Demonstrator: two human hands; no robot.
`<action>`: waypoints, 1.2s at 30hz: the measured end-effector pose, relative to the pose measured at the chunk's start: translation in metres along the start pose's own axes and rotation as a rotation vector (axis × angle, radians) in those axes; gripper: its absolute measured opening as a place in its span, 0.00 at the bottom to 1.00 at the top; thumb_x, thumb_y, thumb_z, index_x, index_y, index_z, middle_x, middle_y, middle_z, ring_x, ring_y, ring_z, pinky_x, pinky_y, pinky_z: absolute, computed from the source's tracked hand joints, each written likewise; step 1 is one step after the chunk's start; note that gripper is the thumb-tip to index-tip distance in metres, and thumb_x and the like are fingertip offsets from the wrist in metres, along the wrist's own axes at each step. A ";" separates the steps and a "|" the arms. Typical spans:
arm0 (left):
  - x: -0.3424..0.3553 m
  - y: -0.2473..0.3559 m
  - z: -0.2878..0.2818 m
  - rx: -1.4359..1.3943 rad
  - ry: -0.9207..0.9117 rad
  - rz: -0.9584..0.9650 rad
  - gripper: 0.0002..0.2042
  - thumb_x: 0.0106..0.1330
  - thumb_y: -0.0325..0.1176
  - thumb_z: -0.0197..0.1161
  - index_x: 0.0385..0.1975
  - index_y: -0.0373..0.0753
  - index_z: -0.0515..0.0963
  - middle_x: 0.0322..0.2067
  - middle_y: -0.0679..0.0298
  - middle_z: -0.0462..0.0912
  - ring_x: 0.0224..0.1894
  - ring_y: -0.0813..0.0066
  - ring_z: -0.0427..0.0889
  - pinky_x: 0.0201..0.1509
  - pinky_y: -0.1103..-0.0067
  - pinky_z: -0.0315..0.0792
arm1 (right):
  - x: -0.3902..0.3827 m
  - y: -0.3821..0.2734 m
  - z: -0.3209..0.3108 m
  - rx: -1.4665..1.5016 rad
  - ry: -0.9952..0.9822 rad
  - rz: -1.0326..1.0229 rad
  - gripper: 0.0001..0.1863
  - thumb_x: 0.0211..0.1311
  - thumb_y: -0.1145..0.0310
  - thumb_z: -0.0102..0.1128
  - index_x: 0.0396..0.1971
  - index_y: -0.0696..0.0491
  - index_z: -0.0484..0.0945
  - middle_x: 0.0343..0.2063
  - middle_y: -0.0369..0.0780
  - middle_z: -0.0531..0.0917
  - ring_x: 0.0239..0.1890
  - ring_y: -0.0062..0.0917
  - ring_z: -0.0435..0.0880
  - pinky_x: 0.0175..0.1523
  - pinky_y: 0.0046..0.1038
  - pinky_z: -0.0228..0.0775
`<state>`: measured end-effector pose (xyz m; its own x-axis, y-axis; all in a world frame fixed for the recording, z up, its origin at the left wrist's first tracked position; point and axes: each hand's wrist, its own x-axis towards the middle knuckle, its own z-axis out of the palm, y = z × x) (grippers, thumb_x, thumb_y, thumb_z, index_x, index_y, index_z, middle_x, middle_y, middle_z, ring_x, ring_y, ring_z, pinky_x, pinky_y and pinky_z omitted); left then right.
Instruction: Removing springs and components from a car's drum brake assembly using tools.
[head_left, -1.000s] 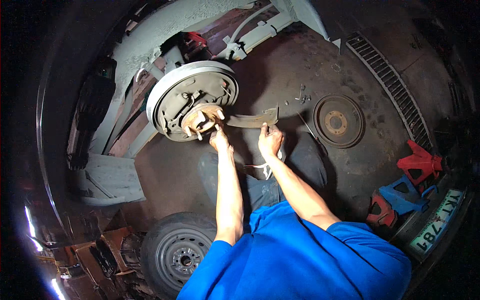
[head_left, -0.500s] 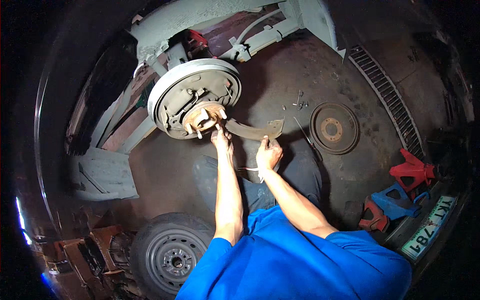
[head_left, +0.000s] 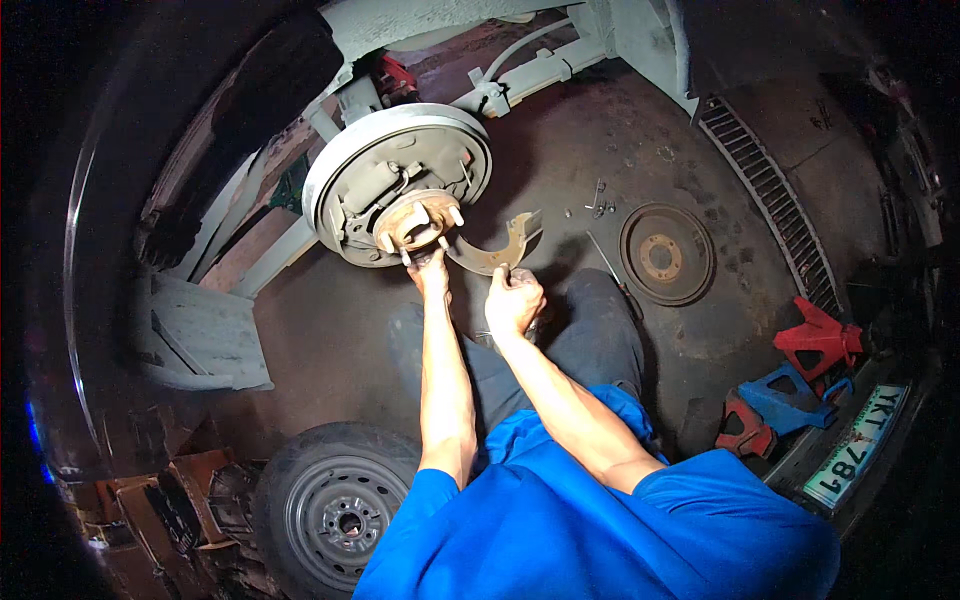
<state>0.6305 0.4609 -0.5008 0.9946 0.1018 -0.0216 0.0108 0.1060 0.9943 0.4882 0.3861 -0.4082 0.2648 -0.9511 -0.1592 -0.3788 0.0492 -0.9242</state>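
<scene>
A curved brake shoe (head_left: 518,238) is held out to the right of the hub, with its lower edge pinched by my right hand (head_left: 514,302). My left hand (head_left: 430,275) is closed just under the rusty wheel hub (head_left: 415,212), close to the shoe's left end. What its fingers grip is hidden. Around the hub sits the round brake backing plate (head_left: 365,172) with its pale rim, and wheel studs stick out of the hub toward me.
On the floor to the right lie a brake drum (head_left: 640,262), a screwdriver (head_left: 612,270) and several small parts (head_left: 602,205). A wheel with its tyre (head_left: 335,515) lies at lower left. Red jack stands (head_left: 818,338), a blue one (head_left: 785,400) and a grate (head_left: 775,195) are farther right.
The brake shoe has turned, its free end swinging up and left. My right hand has moved left, nearer the hub. The left hand stays below the hub while the view has shifted slightly.
</scene>
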 end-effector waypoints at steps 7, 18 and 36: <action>0.001 -0.004 -0.002 -0.135 0.063 0.055 0.38 0.52 0.23 0.71 0.66 0.34 0.63 0.42 0.62 0.82 0.39 0.73 0.79 0.48 0.78 0.72 | 0.033 0.014 0.007 -0.090 0.017 -0.014 0.18 0.52 0.63 0.69 0.15 0.61 0.76 0.19 0.51 0.82 0.25 0.47 0.83 0.36 0.44 0.72; 0.019 -0.014 -0.013 -0.097 -0.088 -0.239 0.33 0.55 0.23 0.69 0.62 0.36 0.64 0.42 0.64 0.80 0.40 0.73 0.79 0.43 0.76 0.74 | 0.029 0.014 0.008 -0.096 0.004 -0.067 0.22 0.52 0.60 0.69 0.11 0.60 0.72 0.16 0.49 0.79 0.23 0.46 0.82 0.35 0.44 0.70; -0.059 0.017 -0.013 -0.171 -0.385 -0.267 0.12 0.67 0.40 0.66 0.40 0.37 0.81 0.25 0.74 0.78 0.17 0.90 0.61 0.19 0.88 0.54 | 0.093 0.065 -0.099 -0.104 -0.299 -0.062 0.14 0.55 0.59 0.64 0.23 0.56 0.87 0.26 0.45 0.87 0.32 0.36 0.87 0.44 0.33 0.77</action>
<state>0.5705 0.4696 -0.4837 0.9258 -0.3204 -0.2005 0.2847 0.2423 0.9275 0.4003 0.2702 -0.4484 0.5332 -0.8187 -0.2132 -0.4386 -0.0520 -0.8972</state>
